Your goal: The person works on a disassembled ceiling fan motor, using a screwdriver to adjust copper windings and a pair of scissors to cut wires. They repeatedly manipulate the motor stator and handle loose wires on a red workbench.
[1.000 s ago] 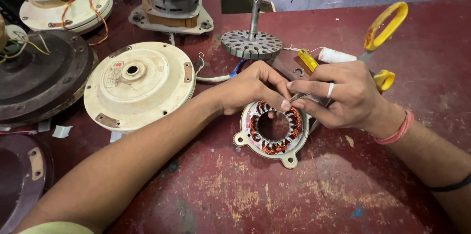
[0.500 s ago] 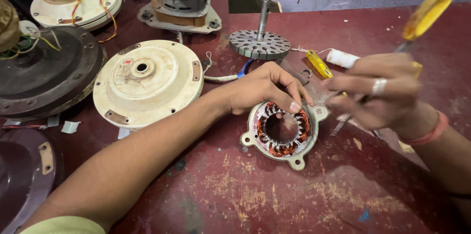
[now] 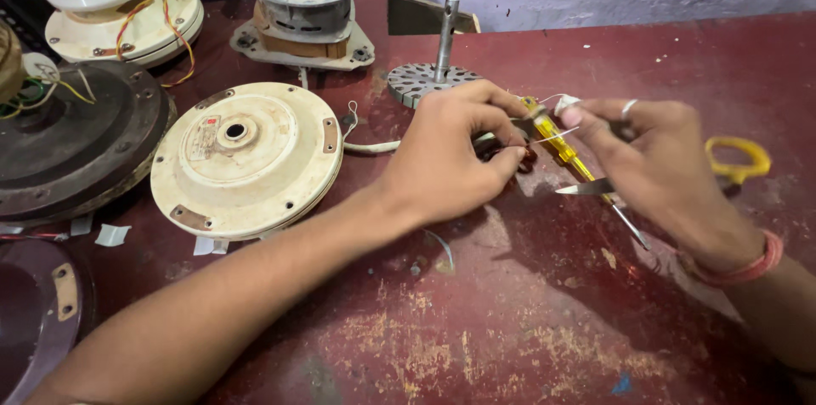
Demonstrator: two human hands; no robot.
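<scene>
My left hand (image 3: 446,154) lies over a small motor stator (image 3: 520,158) and hides nearly all of it; only a dark red bit of winding shows at my fingertips, which pinch it. My right hand (image 3: 650,154) is just to the right, fingers closed around yellow-handled scissors (image 3: 738,158), whose blade tip pokes out below my fingers. A thin white wire (image 3: 554,135) runs between my two hands at fingertip height. A yellow-handled screwdriver (image 3: 563,148) lies on the red table (image 3: 527,320) between my hands, its shaft pointing down and right.
A perforated rotor disc with an upright shaft (image 3: 433,78) stands just behind my left hand. A cream fan motor cover (image 3: 246,158) lies to the left, a dark round housing (image 3: 68,150) beyond it, and other motor parts (image 3: 297,5) at the back.
My right hand came down from its raised position with the scissors and now sits close to my left hand. My left hand has moved over the stator, which was in plain view before.
</scene>
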